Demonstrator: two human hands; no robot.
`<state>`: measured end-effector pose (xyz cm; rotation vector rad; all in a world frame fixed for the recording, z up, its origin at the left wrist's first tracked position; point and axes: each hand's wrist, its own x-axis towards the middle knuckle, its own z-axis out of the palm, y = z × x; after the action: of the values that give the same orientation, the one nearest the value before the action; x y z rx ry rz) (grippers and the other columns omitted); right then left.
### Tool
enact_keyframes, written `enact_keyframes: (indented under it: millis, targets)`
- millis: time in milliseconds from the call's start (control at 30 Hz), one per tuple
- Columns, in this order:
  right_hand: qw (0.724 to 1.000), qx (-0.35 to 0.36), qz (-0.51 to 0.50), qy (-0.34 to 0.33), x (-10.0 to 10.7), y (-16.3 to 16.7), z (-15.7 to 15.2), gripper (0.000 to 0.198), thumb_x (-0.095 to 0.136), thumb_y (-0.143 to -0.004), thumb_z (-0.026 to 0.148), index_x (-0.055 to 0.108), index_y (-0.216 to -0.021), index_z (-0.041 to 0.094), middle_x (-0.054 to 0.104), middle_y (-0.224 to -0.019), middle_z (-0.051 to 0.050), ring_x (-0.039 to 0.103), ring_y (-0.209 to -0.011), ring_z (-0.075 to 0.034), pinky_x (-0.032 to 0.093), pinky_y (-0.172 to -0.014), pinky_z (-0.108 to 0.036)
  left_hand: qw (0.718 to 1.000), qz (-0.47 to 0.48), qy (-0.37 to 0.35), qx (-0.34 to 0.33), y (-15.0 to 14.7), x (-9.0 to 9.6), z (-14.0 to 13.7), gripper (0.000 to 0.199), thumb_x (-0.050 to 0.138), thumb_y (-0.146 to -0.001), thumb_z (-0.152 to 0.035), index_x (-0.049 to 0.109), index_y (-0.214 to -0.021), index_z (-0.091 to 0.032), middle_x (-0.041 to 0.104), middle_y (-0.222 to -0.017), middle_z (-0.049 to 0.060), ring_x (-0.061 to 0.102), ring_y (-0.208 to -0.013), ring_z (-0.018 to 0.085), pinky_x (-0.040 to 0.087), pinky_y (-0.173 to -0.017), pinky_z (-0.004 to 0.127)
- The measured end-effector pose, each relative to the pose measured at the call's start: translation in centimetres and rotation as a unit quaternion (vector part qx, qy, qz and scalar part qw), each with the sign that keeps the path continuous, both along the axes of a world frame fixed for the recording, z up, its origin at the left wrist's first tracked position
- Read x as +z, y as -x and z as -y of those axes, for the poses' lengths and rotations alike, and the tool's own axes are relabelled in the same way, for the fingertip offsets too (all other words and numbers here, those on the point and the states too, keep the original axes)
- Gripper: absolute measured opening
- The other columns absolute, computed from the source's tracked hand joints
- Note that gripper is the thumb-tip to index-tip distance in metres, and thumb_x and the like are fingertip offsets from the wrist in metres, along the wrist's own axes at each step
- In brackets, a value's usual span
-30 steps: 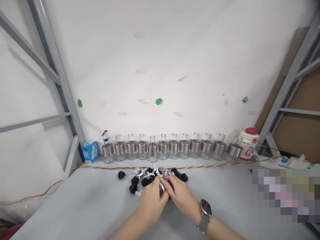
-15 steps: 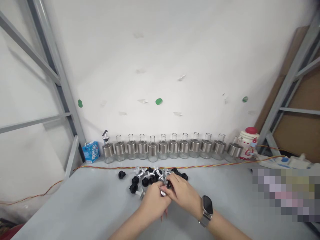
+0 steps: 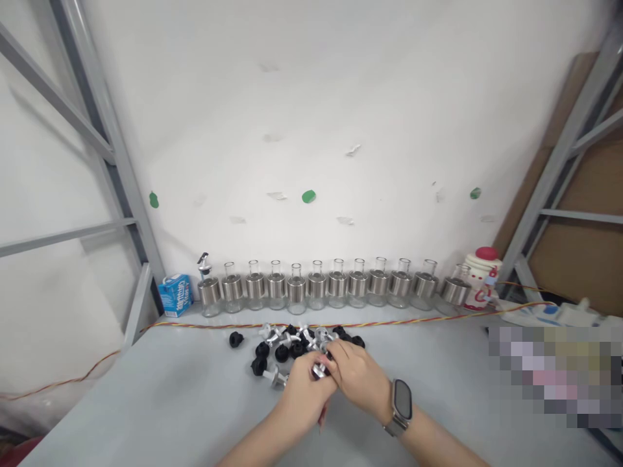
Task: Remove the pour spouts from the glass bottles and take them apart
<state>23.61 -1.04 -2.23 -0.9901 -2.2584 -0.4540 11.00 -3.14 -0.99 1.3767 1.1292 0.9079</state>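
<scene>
In the head view my left hand (image 3: 307, 388) and my right hand (image 3: 357, 376) meet at the front of a pile of parts. Both are closed around one silver and black pour spout (image 3: 320, 371), mostly covered by the fingers. Just beyond the hands lie loose silver pour spouts (image 3: 275, 376) with pale stems, mixed with black rubber-like caps (image 3: 281, 353). One black cap (image 3: 236, 339) sits apart on the left. Along the wall stands a row of glass bottles (image 3: 296, 288) with metal sleeves. The leftmost bottle (image 3: 209, 295) carries a spout on its neck.
A twisted red and yellow cord (image 3: 389, 321) crosses the grey table (image 3: 160, 395) before the bottles. A blue drink carton (image 3: 176, 295) stands at the left end, a white jar with a red lid (image 3: 481, 279) at the right. Grey metal frame posts (image 3: 127, 175) rise at both sides.
The fingers have shifted around the spout, and more of its silver part shows between them. Both hands stay together in nearly the same place. The pile and bottles are unchanged.
</scene>
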Motion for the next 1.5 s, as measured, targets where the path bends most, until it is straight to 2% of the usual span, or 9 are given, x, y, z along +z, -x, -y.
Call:
enact_keyframes:
  millis: [400, 633, 767, 967, 1067, 1167, 1300, 1367, 1500]
  targets:
    - [1.000, -0.011, -0.006, -0.007, 0.2, 0.0, 0.2, 0.040, 0.020, -0.091, 0.025, 0.055, -0.074, 0.015, 0.060, -0.065, -0.009, 0.057, -0.062, -0.019, 0.043, -0.057, -0.031, 0.999, -0.020, -0.017, -0.018, 0.3, 0.0, -0.2, 0.008, 0.044, -0.063, -0.016, 0.044, -0.070, -0.020, 0.033, -0.028, -0.013, 0.035, -0.021, 0.008, 0.024, -0.021, 0.015]
    - [0.985, 0.017, -0.089, 0.148, 1.0, 0.1, 0.0, 0.018, 0.038, -0.085, 0.028, 0.046, -0.072, 0.018, 0.054, -0.062, -0.002, 0.051, -0.055, -0.014, 0.039, -0.051, -0.025, 0.978, -0.166, -0.119, -0.040, 1.3, 0.4, -0.7, 0.004, 0.047, -0.061, -0.017, 0.050, -0.062, -0.018, 0.048, -0.042, -0.006, 0.048, -0.036, 0.011, 0.034, -0.037, 0.019]
    - [0.963, 0.012, -0.133, 0.233, 1.4, 0.6, 0.5, 0.015, 0.034, -0.087, 0.025, 0.042, -0.075, 0.019, 0.053, -0.066, 0.001, 0.050, -0.058, -0.012, 0.039, -0.054, -0.023, 0.971, -0.175, -0.163, -0.008, 1.4, 0.4, -0.5, 0.009, 0.046, -0.064, -0.018, 0.054, -0.064, -0.017, 0.053, -0.052, -0.003, 0.049, -0.050, 0.011, 0.036, -0.049, 0.020]
    - [0.983, 0.034, -0.064, 0.170, 1.1, 0.4, 0.4, 0.021, 0.029, -0.088, 0.024, 0.048, -0.084, 0.016, 0.058, -0.076, -0.007, 0.055, -0.071, -0.019, 0.043, -0.064, -0.031, 0.986, -0.096, -0.134, -0.005, 0.8, 0.3, -0.4, 0.004, 0.048, -0.063, -0.018, 0.052, -0.063, -0.016, 0.047, -0.054, -0.005, 0.039, -0.050, 0.009, 0.032, -0.050, 0.020]
    - [0.986, 0.050, -0.089, 0.129, 1.1, 0.0, 0.2, 0.028, 0.026, -0.088, 0.027, 0.050, -0.081, 0.015, 0.059, -0.074, -0.010, 0.055, -0.069, -0.020, 0.043, -0.063, -0.032, 0.991, -0.062, -0.122, -0.004, 0.5, 0.5, -0.3, 0.001, 0.047, -0.061, -0.016, 0.048, -0.060, -0.017, 0.041, -0.051, -0.007, 0.035, -0.048, 0.008, 0.029, -0.047, 0.019]
    - [0.954, 0.039, -0.262, 0.140, 2.0, -1.4, -0.4, 0.038, 0.021, -0.089, 0.035, 0.045, -0.065, 0.019, 0.052, -0.056, -0.003, 0.050, -0.052, -0.015, 0.040, -0.051, -0.027, 0.983, -0.099, -0.153, -0.009, 0.6, 0.3, 0.1, 0.009, 0.046, -0.058, -0.012, 0.041, -0.053, -0.017, 0.033, -0.048, -0.008, 0.029, -0.048, 0.007, 0.022, -0.044, 0.019]
    - [0.833, -0.001, -0.514, 0.205, 3.8, -3.9, -1.8, 0.041, 0.022, -0.089, 0.044, 0.038, -0.059, 0.020, 0.034, -0.045, 0.006, 0.035, -0.038, -0.009, 0.030, -0.039, -0.021, 0.976, -0.124, -0.179, -0.031, 0.7, 0.1, 0.4, 0.016, 0.047, -0.066, -0.018, 0.039, -0.053, -0.018, 0.031, -0.047, -0.007, 0.029, -0.046, 0.007, 0.020, -0.044, 0.019]
    - [0.831, -0.008, -0.490, 0.263, 4.0, -4.1, -2.4, 0.041, 0.028, -0.087, 0.046, 0.045, -0.061, 0.019, 0.034, -0.044, 0.006, 0.034, -0.038, -0.009, 0.029, -0.039, -0.021, 0.981, -0.099, -0.169, -0.005, 0.7, 0.4, 0.1, 0.018, 0.049, -0.071, -0.027, 0.041, -0.058, -0.018, 0.034, -0.048, -0.007, 0.032, -0.045, 0.007, 0.023, -0.043, 0.019]
    - [0.878, -0.011, -0.355, 0.321, 2.7, -2.7, -2.7, 0.038, 0.037, -0.083, 0.043, 0.059, -0.066, 0.017, 0.048, -0.053, 0.002, 0.046, -0.053, -0.013, 0.037, -0.053, -0.024, 0.986, -0.042, -0.134, 0.086, 1.7, 1.3, -1.7, 0.032, 0.056, -0.068, -0.046, 0.042, -0.059, -0.019, 0.034, -0.043, -0.009, 0.031, -0.037, 0.006, 0.024, -0.039, 0.018]
